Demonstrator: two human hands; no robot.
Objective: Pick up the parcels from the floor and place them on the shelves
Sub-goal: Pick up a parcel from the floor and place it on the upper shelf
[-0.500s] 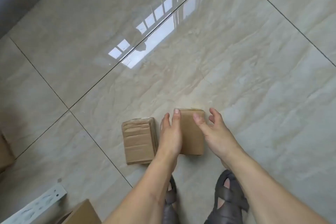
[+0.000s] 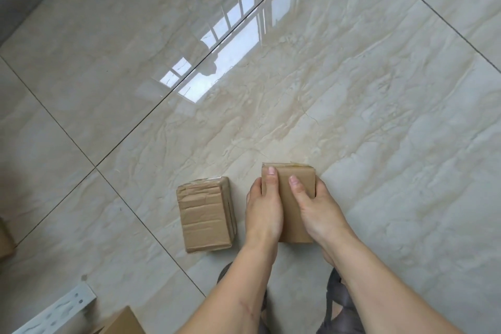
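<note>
Both hands clasp one parcel (image 2: 287, 184) on the floor (image 2: 352, 89): left hand (image 2: 264, 211) and right hand (image 2: 315, 210) on opposite sides, thumbs on top. A second parcel (image 2: 206, 215) lies just beside, untouched. Small taped cardboard; likely light and stiff, side grip sound.

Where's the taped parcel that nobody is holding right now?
The taped parcel lies on the floor tile in the lower middle of the head view, just beside the left hand, apart from it.
</note>
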